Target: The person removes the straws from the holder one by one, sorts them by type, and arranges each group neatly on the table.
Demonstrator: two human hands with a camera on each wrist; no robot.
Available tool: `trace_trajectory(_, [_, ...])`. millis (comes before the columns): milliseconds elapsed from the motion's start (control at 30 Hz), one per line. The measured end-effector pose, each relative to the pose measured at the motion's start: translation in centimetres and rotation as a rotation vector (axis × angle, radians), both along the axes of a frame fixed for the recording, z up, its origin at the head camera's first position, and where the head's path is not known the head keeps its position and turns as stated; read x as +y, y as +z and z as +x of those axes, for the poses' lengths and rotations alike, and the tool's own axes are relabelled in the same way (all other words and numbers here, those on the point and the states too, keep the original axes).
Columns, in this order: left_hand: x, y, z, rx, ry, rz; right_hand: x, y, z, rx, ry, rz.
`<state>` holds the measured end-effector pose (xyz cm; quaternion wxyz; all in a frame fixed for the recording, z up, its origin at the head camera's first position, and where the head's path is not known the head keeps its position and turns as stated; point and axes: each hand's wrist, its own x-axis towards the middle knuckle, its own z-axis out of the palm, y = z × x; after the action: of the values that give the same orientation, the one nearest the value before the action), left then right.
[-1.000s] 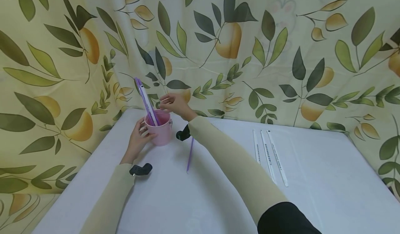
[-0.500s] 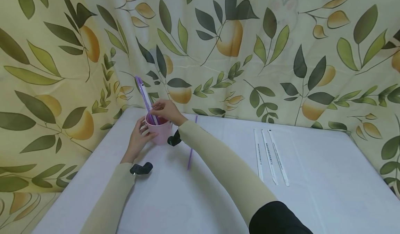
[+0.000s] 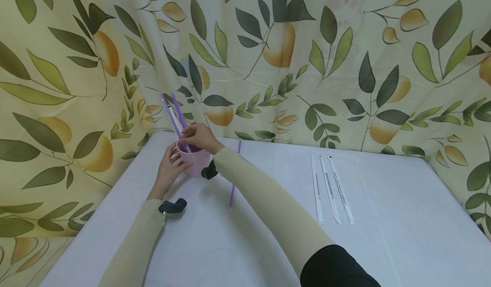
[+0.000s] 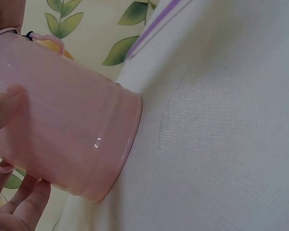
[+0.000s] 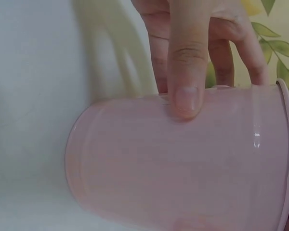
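Observation:
A small pink bucket [image 3: 197, 164] stands upright at the table's far left. My left hand [image 3: 166, 174] grips its side, with the thumb [image 5: 187, 98] on the wall and the fingers spread round it. Purple and white straws [image 3: 168, 111] lean out of the bucket to the left; their lower ends are hidden inside. My right hand [image 3: 200, 137] is over the rim, its fingertips pinching a purple straw [image 3: 177, 107] among them. Another purple straw [image 3: 232, 194] lies on the table, partly behind my right forearm. The left wrist view shows the bucket's wall [image 4: 72, 110] close up.
Several slim white wrapped straws [image 3: 327, 189], printed with dark lettering, lie side by side on the right of the white table [image 3: 402, 210]. A leaf-and-fruit patterned curtain [image 3: 264, 87] hangs behind the table and along its left side.
My right hand has moved left and down from beside the bucket's rim to the straws. The straws, bunched together before, now spread apart at their tops. The left hand keeps its hold.

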<state>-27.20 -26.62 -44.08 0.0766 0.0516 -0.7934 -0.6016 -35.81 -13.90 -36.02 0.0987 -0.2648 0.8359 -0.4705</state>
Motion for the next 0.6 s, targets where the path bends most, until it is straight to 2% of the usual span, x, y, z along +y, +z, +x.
trace_trajectory(133, [0.04,0.00,0.14,0.015,-0.004,0.005,0.01,-0.04,0.14,0.012,0.028,0.018])
trace_trajectory(300, [0.05,0.07,0.17,-0.002,-0.005,0.040,-0.07,-0.18,0.22,0.024,0.093,-0.002])
trace_trajectory(600, [-0.07,-0.08,0.08,0.007,-0.004,0.038,-0.23,-0.53,0.37,-0.055,0.138,-0.058])
